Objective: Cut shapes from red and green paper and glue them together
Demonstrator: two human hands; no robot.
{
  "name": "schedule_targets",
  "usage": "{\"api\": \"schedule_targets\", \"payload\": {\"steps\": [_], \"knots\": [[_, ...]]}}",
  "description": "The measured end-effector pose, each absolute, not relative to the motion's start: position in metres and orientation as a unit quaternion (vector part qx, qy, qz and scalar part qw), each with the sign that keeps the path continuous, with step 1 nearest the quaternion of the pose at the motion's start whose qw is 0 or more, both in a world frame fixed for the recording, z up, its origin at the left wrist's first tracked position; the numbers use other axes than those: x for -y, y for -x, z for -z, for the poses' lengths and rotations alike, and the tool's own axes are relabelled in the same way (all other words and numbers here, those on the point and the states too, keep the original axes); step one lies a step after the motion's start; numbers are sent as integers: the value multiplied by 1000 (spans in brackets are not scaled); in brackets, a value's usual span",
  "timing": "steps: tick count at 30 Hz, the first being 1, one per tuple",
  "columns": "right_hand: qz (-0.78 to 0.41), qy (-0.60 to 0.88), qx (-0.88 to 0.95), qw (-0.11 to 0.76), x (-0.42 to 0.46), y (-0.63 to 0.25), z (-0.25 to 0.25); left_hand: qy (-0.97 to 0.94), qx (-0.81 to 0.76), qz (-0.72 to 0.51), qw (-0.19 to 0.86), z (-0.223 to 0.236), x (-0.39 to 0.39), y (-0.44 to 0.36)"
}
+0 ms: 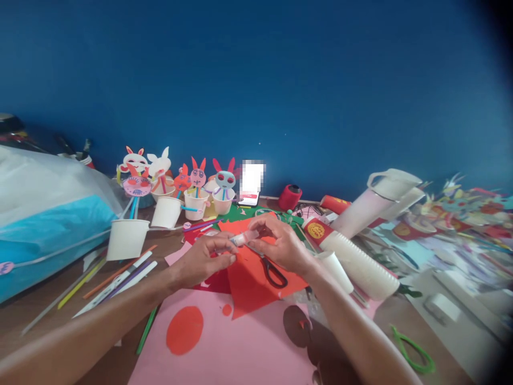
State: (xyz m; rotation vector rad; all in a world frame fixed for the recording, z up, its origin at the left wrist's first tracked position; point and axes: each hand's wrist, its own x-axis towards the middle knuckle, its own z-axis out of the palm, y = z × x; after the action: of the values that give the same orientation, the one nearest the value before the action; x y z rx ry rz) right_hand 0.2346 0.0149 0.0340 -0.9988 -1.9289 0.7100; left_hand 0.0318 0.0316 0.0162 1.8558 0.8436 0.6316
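A small white tube that looks like a glue stick lies level between my two hands. My left hand pinches its left end. Around its translucent pinkish cap end, the fingers of my right hand are closed. Whether the cap is on or off the tube I cannot tell. Below the hands lie orange paper sheets and scissors with black handles, whose blades are partly hidden. A pink sheet in front carries a cut orange disc and a tiny orange dot.
Paper cups with animal-face sticks stand at the back left, beside a lit phone. A stack of cups and a white jug lean on the right. Pencils lie left; a green loop lies right.
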Motion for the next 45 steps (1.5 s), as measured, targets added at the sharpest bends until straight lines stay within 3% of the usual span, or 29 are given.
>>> {"api": "schedule_targets", "payload": {"steps": [12,20,31,33,37,39,45], "knots": [[-127,417,846,308,-6,-231,-38,-770,-355,-227,480,-23,-33,-35],[-103,422,862,263,-4,-225,-32,-762,-322,-224,515,-18,-31,-37],[-228,469,791,321,-16,-242,-34,-608,-376,-256,651,-22,-37,-33],[-253,497,783,276,-19,-247,-33,-564,-388,-288,670,-21,-42,-30],[-333,451,826,64,-18,-249,-26,-511,-424,-319,676,-15,-51,-27],[-329,418,846,25,-16,-246,-22,-486,-435,-313,690,-13,-52,-27],[-198,443,859,163,-16,-240,-22,-419,-449,-293,733,-16,-50,-29]]}}
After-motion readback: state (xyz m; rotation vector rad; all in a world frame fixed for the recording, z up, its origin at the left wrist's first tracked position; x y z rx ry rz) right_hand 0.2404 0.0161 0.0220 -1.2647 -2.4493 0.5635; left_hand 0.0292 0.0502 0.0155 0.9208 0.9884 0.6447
